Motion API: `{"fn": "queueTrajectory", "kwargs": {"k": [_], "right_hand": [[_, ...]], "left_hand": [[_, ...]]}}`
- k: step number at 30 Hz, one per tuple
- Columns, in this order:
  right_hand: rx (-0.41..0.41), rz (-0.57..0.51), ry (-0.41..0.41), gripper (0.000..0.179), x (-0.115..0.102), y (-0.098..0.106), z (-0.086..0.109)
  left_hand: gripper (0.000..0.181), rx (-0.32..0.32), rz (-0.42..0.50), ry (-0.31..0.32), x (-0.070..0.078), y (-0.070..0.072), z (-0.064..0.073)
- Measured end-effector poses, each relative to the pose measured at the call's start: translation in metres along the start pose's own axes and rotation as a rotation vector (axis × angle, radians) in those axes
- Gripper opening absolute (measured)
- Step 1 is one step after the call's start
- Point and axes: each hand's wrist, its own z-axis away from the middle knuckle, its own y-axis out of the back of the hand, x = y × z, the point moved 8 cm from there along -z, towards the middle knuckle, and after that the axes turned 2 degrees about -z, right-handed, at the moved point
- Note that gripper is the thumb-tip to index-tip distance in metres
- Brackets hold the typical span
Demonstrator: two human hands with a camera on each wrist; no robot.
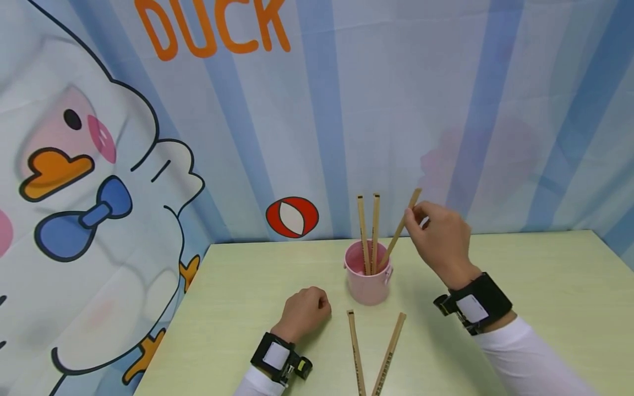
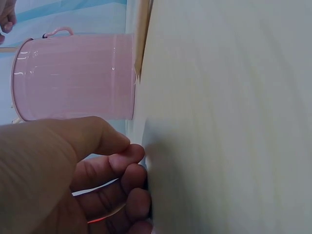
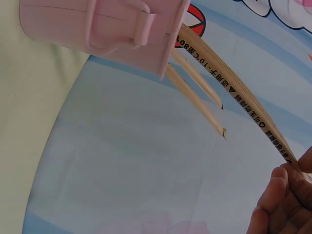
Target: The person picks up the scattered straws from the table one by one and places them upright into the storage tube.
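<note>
Right hand (image 1: 441,236) pinches wrapped straw (image 1: 394,240) near its top, no gap left, lower end inside pink bucket (image 1: 369,290); left hand (image 1: 303,313) loosely curled, holding nothing; straw looks light, bendy, crushable; gentle upper-end pinch suits.

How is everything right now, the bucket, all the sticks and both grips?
Pink bucket: upright on the table
Two standing sticks: nearly upright in the bucket
Held stick: tilted, lower end in the bucket
Two lying sticks: flat on the table
Left grip: loosely curled, holding nothing
Right grip: pinching the held stick
</note>
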Motion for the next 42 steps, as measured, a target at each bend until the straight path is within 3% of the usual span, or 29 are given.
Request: {"fn": "queueTrajectory", "kwargs": {"k": [8, 16, 42], "right_hand": [[-0.082, 0.015, -0.05, 0.024, 0.012, -0.022, 0.006], [-0.11, 0.031, -0.052, 0.025, 0.015, -0.034, 0.01], [-0.231, 0.035, -0.141, 0.029, 0.025, -0.037, 0.014]], "left_hand": [[0.03, -0.003, 0.002, 0.005, -0.002, -0.002, -0.001], [0.031, 0.002, -0.001, 0.008, -0.001, -0.001, 0.0], [0.03, -0.008, 0.009, 0.011, -0.004, -0.003, -0.002]]}}
